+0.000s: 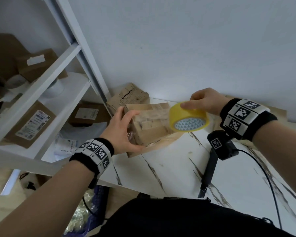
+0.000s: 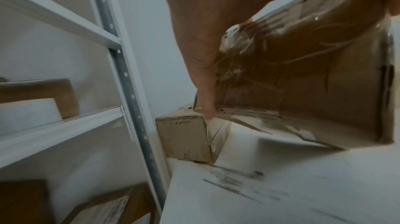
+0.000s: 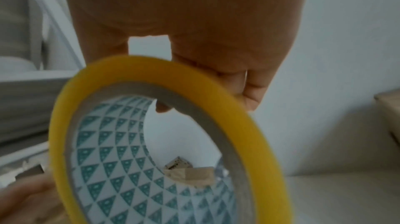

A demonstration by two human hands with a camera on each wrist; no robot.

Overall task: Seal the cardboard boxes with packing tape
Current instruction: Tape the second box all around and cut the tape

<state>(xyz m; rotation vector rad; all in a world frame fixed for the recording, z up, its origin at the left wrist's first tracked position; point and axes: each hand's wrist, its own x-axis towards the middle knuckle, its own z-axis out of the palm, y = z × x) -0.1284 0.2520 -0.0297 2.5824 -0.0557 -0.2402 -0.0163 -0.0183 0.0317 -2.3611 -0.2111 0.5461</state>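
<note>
A worn cardboard box (image 1: 149, 123) lies on the white table (image 1: 178, 168) near its far left corner. My left hand (image 1: 122, 130) grips the box's left end, fingers over the top and thumb at the near bottom edge; the left wrist view shows the box (image 2: 303, 73) covered in wrinkled clear tape. My right hand (image 1: 202, 101) holds a yellow roll of packing tape (image 1: 188, 117) just above the box's right end. In the right wrist view the roll (image 3: 151, 142) fills the frame, its core printed with teal triangles.
A second, torn cardboard box (image 1: 128, 96) stands behind the first against the wall. A white metal shelf unit (image 1: 46, 93) with parcels is at the left. A black camera on a stick (image 1: 222, 147) with a cable lies on the table at right. Flattened cardboard (image 1: 278, 113) is far right.
</note>
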